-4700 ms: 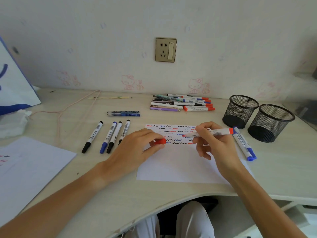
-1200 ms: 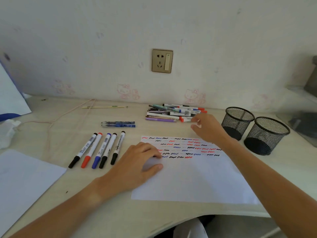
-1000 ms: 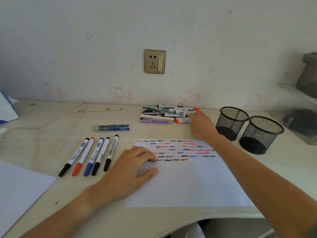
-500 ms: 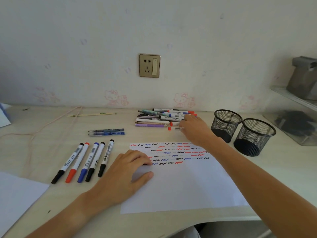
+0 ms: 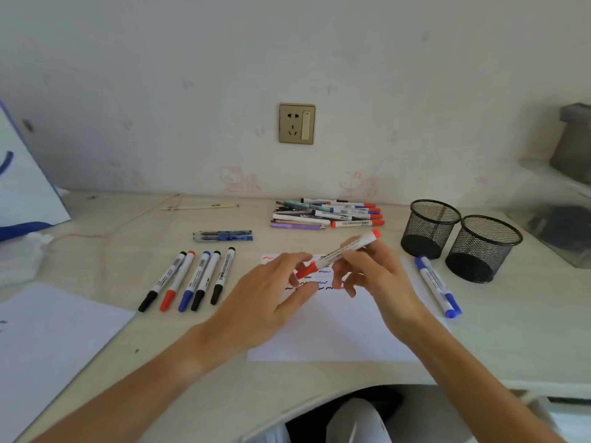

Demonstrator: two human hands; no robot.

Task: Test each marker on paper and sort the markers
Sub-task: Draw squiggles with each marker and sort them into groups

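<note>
Red marker [image 5: 339, 253]: held tilted above the paper [image 5: 335, 330], between both hands. Right hand [image 5: 374, 270] grips its barrel; left hand [image 5: 271, 295] pinches its red cap end. Five sorted markers [image 5: 192, 279] lie left on the table [image 5: 96, 251]; untested pile [image 5: 326, 214] behind.

I counted five capped white markers in a row [image 5: 188, 279] left of the paper: three black-capped, one red, one blue. Two blue-capped white markers [image 5: 437, 286] lay to the right. One red-capped white marker [image 5: 339, 253] was held over one scribbled white sheet [image 5: 335, 334]. Two black mesh cups [image 5: 460, 239] stood at the right. The heap of mixed pens [image 5: 326, 214] by the wall I could not count. One second white sheet [image 5: 48, 340] lay far left.
</note>
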